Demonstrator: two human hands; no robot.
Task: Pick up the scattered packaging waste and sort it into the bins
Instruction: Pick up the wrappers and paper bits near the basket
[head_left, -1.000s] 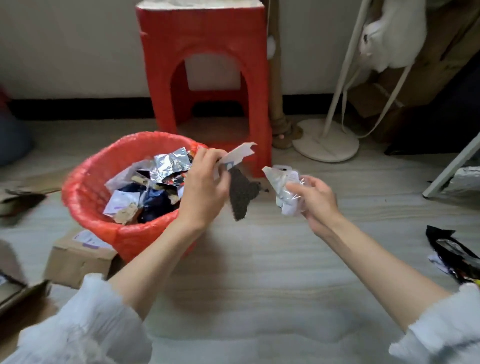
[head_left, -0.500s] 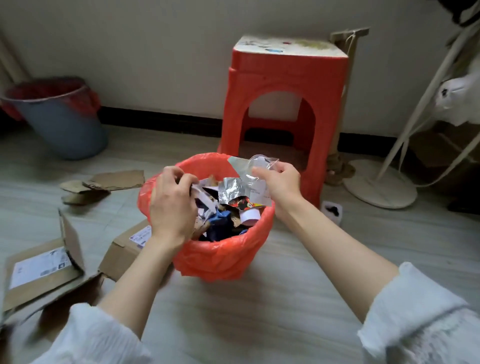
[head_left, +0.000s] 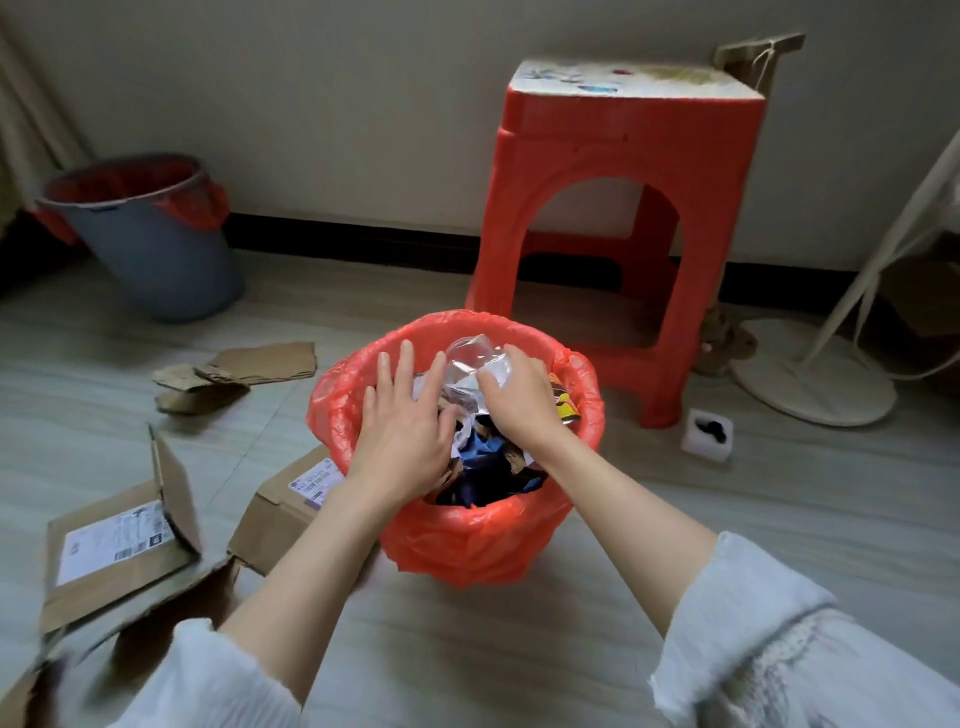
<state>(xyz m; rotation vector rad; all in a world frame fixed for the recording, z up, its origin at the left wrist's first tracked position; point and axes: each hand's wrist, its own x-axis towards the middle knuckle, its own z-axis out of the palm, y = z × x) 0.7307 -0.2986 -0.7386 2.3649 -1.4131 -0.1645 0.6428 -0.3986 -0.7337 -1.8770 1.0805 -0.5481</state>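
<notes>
A pale plank floor (head_left: 675, 545) meets a light wall (head_left: 311, 104) with a dark skirting. Against it stand a red stool (head_left: 631, 171) and a grey bucket (head_left: 150, 244). Flattened cardboard boxes (head_left: 119, 540) lie left of the red-lined bin (head_left: 467, 540). Over the bin's mouth, the left hand (head_left: 402, 431) lies flat with fingers spread on the waste, while the right hand (head_left: 517, 397) pinches a crumpled clear plastic wrapper (head_left: 470, 358), which seems to point up and away.
</notes>
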